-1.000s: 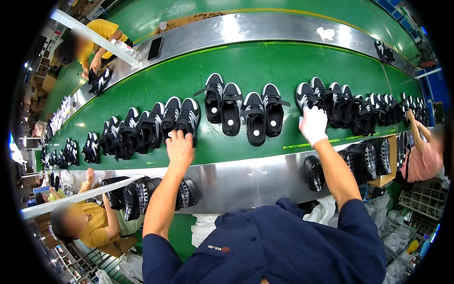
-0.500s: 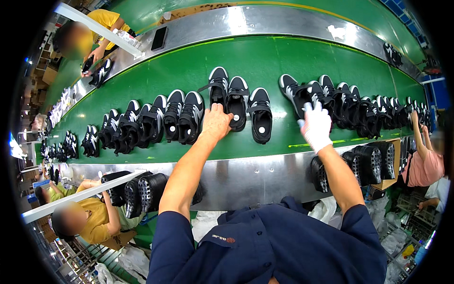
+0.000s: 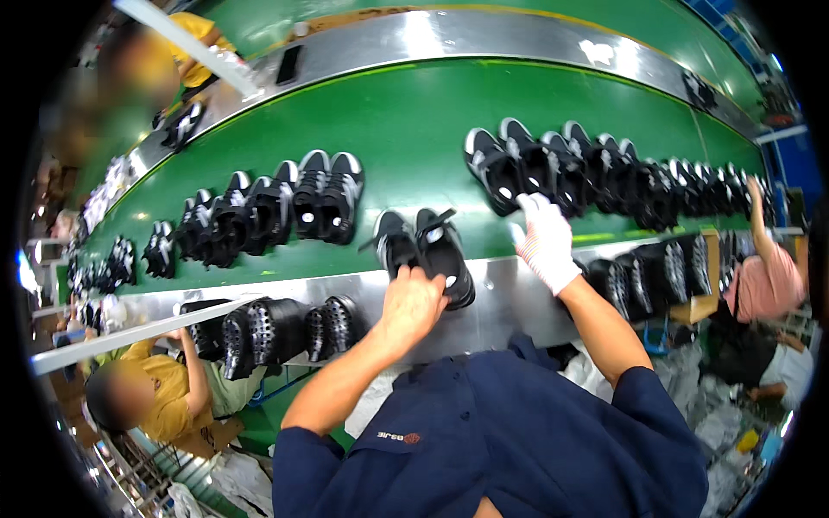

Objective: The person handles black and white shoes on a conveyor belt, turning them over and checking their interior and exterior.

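My left hand [image 3: 414,305] is bare and closed on the heel end of a pair of black sneakers [image 3: 416,244] with grey toes and straps. The pair is held at the front edge of the green belt [image 3: 406,129], over the metal ledge. My right hand [image 3: 546,246] wears a white glove, its thumb apart from the fingers. Its fingertips are at the heels of the closest sneakers [image 3: 494,168] in the right-hand row; contact cannot be made out. Another row of sneakers [image 3: 340,194] stands to the left of my left hand.
Black shoe-shaped pieces with studded bottoms [image 3: 275,332] rest along the metal ledge [image 3: 496,298] on both sides. A phone [image 3: 289,65] lies on the far ledge. A white post [image 3: 186,47] rises at the far left. Co-workers sit left and right; another is across the belt.
My left hand has drawn two sneakers from mid-belt towards me. The lone sneaker beside them now stands against the right-hand row. My gloved hand has shifted slightly nearer and left.
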{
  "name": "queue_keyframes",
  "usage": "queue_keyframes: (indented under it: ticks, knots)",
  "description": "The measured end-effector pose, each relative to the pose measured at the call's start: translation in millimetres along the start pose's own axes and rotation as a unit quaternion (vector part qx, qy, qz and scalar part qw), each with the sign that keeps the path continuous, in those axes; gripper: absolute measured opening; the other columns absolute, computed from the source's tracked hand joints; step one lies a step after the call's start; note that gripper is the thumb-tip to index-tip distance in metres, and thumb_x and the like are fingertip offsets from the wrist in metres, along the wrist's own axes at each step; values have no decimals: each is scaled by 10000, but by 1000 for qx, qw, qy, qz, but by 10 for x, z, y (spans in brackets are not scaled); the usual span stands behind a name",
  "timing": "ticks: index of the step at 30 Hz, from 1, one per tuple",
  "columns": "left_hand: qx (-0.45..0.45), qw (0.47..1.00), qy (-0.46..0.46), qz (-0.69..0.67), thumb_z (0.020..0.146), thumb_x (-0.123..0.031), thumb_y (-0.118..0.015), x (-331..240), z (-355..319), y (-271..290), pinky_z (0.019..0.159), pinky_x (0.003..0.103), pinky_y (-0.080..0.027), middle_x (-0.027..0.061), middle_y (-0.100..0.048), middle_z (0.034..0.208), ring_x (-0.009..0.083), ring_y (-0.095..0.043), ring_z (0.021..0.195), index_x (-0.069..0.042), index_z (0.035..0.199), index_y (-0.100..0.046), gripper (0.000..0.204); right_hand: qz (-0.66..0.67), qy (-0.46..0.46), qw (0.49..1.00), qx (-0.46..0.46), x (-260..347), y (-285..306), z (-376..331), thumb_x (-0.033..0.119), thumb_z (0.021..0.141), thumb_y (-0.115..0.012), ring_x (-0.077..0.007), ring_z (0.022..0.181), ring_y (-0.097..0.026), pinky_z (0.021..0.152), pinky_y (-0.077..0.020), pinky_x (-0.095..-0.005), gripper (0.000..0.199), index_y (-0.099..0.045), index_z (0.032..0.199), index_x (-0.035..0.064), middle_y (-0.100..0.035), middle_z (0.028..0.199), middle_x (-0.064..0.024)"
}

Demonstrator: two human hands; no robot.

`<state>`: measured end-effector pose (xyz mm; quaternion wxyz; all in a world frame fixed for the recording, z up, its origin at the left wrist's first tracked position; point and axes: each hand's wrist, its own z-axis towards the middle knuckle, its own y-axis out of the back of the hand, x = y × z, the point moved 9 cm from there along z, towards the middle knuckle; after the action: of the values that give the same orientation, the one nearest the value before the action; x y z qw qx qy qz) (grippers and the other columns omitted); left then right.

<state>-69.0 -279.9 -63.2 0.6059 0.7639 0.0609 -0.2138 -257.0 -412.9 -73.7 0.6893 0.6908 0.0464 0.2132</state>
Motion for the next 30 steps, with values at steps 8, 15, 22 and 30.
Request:
queue_keyframes:
  ticks: [8,15,22,30]
  knots:
    - [105,988,74,-85,884,-226,-786,-365,-956,-862,839,511,-559,273,-671,1075,455,-667,980,-162,1447,-582,603,201,-224,944,-136,-645,632,-2013,177,903,-757,-341,831,-695,795,-554,-406,193,-709,1014,26,-711,933,-170]
    - [-113,986,-2,-123,884,-173,-789,-493,-694,-162,704,469,-554,151,-672,923,372,-694,839,-62,1101,-680,268,-113,-261,949,-136,-1653,667,-2478,310,855,-815,-417,1163,-584,1009,-495,-493,614,-586,1330,-4,-616,1272,-218]
    - [-137,965,-80,-210,890,-145,-787,-755,-579,-94,685,408,-566,153,-714,956,316,-705,736,-32,1080,-702,237,-119,-181,958,-190,-1512,996,-2467,214,863,-796,-416,1058,-635,930,-531,-493,448,-644,1228,4,-659,1160,-212]
    - [30,749,-13,-661,865,-231,-866,-1105,-125,-247,950,353,-553,132,-601,1317,225,-614,1172,-52,1404,-537,656,386,-151,904,106,65,1176,-2256,235,866,-810,-296,961,-708,858,-543,-379,416,-694,1191,3,-697,1047,-150]
